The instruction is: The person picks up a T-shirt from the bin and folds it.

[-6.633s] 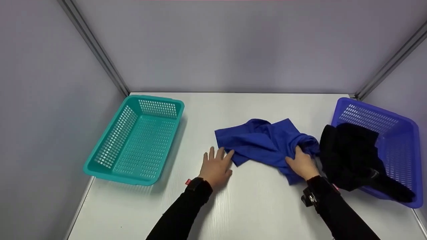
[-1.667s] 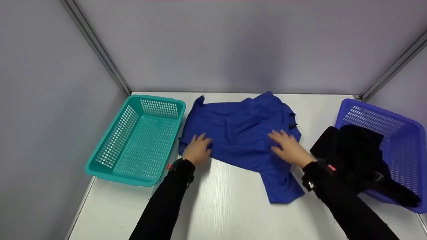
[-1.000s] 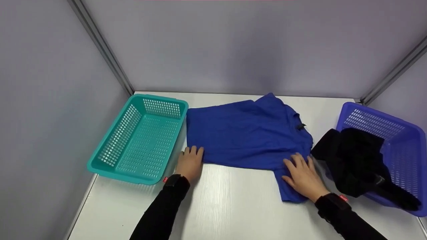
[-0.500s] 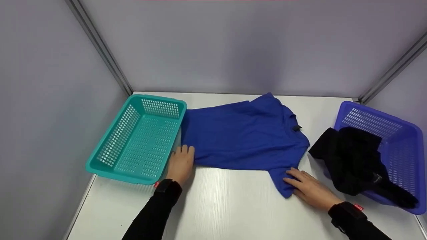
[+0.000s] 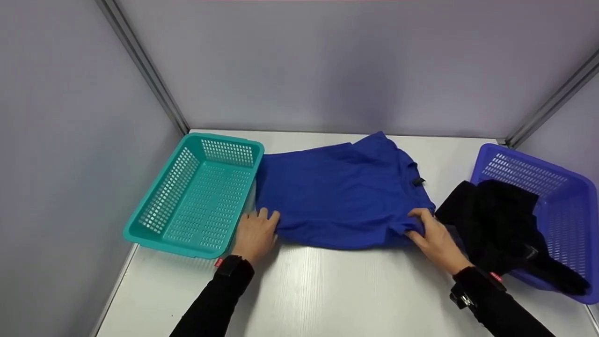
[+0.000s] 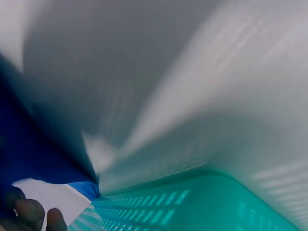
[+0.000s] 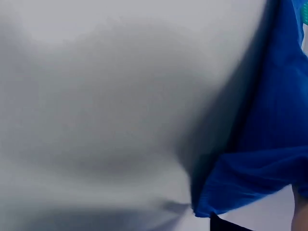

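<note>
A blue short-sleeved T-shirt point(image 5: 327, 192) lies spread sideways on the white table, its neckline with a black tag to the right and its hem by the teal basket. At the near hem corner, my left hand point(image 5: 256, 235) holds the cloth with bent fingers. My right hand point(image 5: 435, 241) pinches the shirt near the near-side sleeve, thumb below and fingers on top; that sleeve is now tucked out of sight. The near edge between both hands bulges slightly. In the right wrist view, the blue cloth point(image 7: 269, 173) hangs folded by the hand. Fingertips point(image 6: 30, 214) show beside the cloth in the left wrist view.
A teal basket point(image 5: 187, 252) with nothing in it stands at the left, touching or nearly touching the hem. On the right, a purple basket point(image 5: 590, 224) has black clothing point(image 5: 498, 224) draped over its near-left rim. Grey panels point(image 5: 299, 65) enclose the table point(image 5: 309, 290) at back and sides.
The crumpled shirt has been spread out flat. In the last half second my right hand has taken hold at the near sleeve and moved it up and inward; my left hand has barely moved.
</note>
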Demonstrator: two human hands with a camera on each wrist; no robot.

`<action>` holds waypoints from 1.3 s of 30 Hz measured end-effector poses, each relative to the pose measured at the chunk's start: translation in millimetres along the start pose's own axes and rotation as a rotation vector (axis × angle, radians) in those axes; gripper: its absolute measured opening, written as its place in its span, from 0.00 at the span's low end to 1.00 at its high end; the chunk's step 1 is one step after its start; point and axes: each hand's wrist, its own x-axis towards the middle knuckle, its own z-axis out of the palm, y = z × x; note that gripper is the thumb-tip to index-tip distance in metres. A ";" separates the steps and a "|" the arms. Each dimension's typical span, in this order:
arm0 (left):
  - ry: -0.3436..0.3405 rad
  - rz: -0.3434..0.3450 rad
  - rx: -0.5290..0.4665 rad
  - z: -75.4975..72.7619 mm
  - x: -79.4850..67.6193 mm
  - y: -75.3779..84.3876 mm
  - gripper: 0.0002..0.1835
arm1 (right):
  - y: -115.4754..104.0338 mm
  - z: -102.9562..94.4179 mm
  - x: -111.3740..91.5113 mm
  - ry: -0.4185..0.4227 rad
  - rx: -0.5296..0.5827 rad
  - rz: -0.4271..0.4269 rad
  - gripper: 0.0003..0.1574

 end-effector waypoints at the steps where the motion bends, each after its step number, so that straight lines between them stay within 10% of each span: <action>1: -0.016 0.007 -0.004 -1.9 -0.7 0.3 0.27 | 0.2 -0.3 0.5 -0.012 -0.015 -0.052 0.24; 9: 0.115 0.139 -0.108 -3.2 -13.9 -1.5 0.19 | 24.3 -1.0 -10.9 -0.195 -0.235 -0.240 0.31; 14: -0.027 0.079 -0.212 -1.1 -25.2 -1.3 0.17 | 40.9 -0.5 -12.3 -0.151 -0.300 -0.288 0.22; 27: -0.205 -0.217 -0.328 3.2 -21.4 -14.9 0.17 | 45.6 4.2 10.7 -0.453 -0.298 -0.111 0.20; 34: -0.141 -0.137 -0.208 -2.6 -17.0 3.2 0.12 | 44.7 -14.5 17.9 -0.330 -0.328 -0.027 0.07; 39: -0.167 -0.123 -0.232 -13.6 -20.2 12.7 0.11 | 44.6 -34.4 24.7 -0.425 -0.266 0.046 0.10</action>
